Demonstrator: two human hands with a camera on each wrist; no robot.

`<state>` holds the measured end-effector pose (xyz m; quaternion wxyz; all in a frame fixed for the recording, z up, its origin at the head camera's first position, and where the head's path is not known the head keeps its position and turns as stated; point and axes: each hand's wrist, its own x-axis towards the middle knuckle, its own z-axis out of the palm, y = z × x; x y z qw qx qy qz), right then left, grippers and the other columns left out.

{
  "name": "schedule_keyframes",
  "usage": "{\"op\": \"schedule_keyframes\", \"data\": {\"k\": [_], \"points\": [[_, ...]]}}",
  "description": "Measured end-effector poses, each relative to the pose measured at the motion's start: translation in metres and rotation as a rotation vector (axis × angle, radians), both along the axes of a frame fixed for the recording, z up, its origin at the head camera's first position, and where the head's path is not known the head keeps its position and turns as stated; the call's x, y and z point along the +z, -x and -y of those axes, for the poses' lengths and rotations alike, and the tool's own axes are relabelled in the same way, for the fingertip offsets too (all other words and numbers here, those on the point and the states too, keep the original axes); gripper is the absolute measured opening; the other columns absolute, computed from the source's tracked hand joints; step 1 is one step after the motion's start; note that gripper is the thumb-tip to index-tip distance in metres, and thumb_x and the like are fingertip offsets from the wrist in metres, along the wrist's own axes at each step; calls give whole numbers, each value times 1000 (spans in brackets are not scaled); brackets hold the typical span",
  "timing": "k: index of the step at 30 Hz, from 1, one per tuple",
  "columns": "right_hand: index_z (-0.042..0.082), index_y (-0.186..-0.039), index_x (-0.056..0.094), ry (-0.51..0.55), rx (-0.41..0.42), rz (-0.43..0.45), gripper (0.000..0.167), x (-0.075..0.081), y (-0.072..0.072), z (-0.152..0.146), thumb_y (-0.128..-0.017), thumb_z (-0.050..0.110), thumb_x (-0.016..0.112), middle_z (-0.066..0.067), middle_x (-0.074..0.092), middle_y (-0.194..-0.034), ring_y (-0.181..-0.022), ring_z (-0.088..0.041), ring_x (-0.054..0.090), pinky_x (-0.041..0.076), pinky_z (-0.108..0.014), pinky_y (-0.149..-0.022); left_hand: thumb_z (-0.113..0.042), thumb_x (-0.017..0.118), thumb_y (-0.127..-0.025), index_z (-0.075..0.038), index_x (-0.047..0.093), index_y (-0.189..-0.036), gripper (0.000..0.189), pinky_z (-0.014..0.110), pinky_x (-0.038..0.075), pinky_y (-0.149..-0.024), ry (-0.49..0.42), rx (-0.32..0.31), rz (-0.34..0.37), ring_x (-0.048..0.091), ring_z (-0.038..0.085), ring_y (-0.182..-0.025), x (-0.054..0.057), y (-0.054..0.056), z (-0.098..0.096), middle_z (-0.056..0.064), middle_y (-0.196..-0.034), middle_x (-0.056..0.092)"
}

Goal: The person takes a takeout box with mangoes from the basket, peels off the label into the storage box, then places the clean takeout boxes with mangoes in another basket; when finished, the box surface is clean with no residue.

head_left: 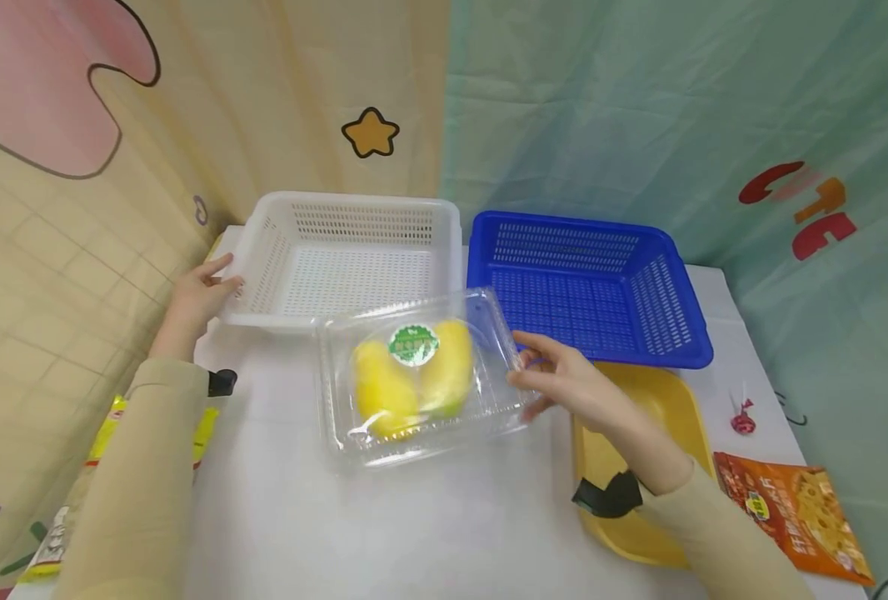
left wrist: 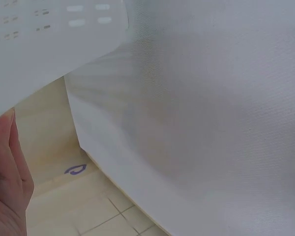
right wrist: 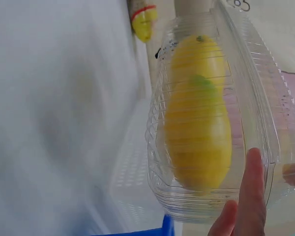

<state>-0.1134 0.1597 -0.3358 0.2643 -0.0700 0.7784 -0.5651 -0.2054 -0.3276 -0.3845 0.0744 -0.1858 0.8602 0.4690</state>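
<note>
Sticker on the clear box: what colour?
Green and white; the sticker shows best in the head view.

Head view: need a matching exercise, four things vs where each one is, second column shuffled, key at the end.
Things
1. White basket
2. Blue basket
3. Clear container
4. Orange packet

Places
A. Held by the right hand
B. To the right of the yellow tray
C. Touched by the left hand
D. Immediately right of the white basket

Pairs: 1-C, 2-D, 3-A, 4-B
</note>
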Motion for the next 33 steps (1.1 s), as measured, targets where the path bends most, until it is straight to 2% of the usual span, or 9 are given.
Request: {"op": "schedule_keyframes", "data": {"k": [3,7,10,12,14,19,23,29,33], "points": [[-7,-151,23,50,19,15,75,-12,-25,-12,-89,9,62,-15,44,-106,-81,-19,60,60,-37,-64,-37,50,-100,-21,23,-155,63,70,35,-102,-15,0,12,46,22,-105,2,1,0,23,-144,36],[-10,-149,22,86,-22,34,78,-27,-49,-22,-85,6,63,-15,43,-107,-86,-16,54,59,-35,-62,-38,52,-100,-23,24,-155,64,72,32,-103,-36,6,21,47,16,-100,3,1,0,13,-131,45],[-8,-149,23,91,-68,62,78,-39,-60,-26,-83,6,64,-13,43,-107,-87,-14,52,58,-33,-63,-40,52,-99,-23,25,-155,64,53,44,-98,-16,9,12,48,9,-93,2,0,1,3,-121,48],[-7,-148,23,94,-94,84,78,-45,-65,-27,-83,5,64,-11,43,-105,-87,-13,51,58,-33,-64,-41,52,-99,-23,26,-155,65,41,47,-90,0,11,5,48,7,-92,0,0,2,0,-119,47],[-6,-148,24,92,-118,101,77,-51,-68,-26,-83,5,65,-11,42,-105,-86,-13,51,58,-34,-64,-42,52,-99,-23,26,-155,65,37,45,-85,13,13,-2,48,8,-93,0,0,4,3,-122,45],[-5,-147,25,52,-189,116,76,-64,-70,-23,-83,4,65,-12,42,-106,-86,-16,50,59,-35,-64,-46,52,-98,-26,24,-156,68,63,37,-101,-22,16,17,45,20,-106,-1,0,6,11,-132,40],[-5,-147,25,10,-230,130,74,-74,-69,-21,-84,3,65,-13,41,-107,-86,-18,48,59,-38,-66,-46,54,-97,-27,24,-155,68,71,31,-104,-40,20,30,43,22,-110,-2,1,4,11,-137,38],[-6,-146,28,-35,-276,142,71,-85,-69,-19,-86,1,65,-15,41,-108,-87,-19,48,60,-43,-68,-46,53,-97,-28,25,-155,67,61,37,-100,-38,31,19,46,16,-103,-3,1,1,-2,-121,42],[-5,-145,30,-57,-285,155,69,-84,-70,-18,-86,2,66,-16,41,-108,-86,-21,50,61,-42,-68,-45,53,-98,-25,26,-155,66,33,50,-90,-18,26,-4,51,6,-93,-7,3,2,-4,-116,44]]}}
